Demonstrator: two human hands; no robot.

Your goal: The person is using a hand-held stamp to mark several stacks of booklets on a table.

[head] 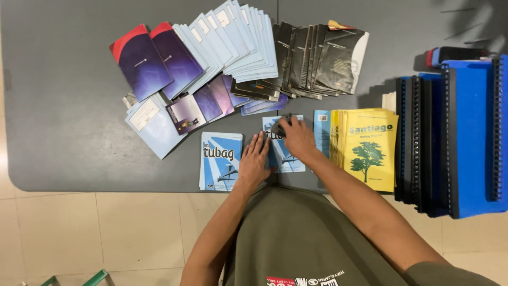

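Left hand [254,161] flat, open, pinning light-blue booklet [283,153] on desk [63,106]; right hand [297,136] closed around small dark object [280,127] on cover; step apparently marking; next, firm press

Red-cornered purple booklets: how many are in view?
2, side by side at the fan's left end: one outermost, the other just right of it. More may be hidden beneath.

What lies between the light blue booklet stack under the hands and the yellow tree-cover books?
In the head view, one more blue booklet stands there, partly tucked under the yellow books.
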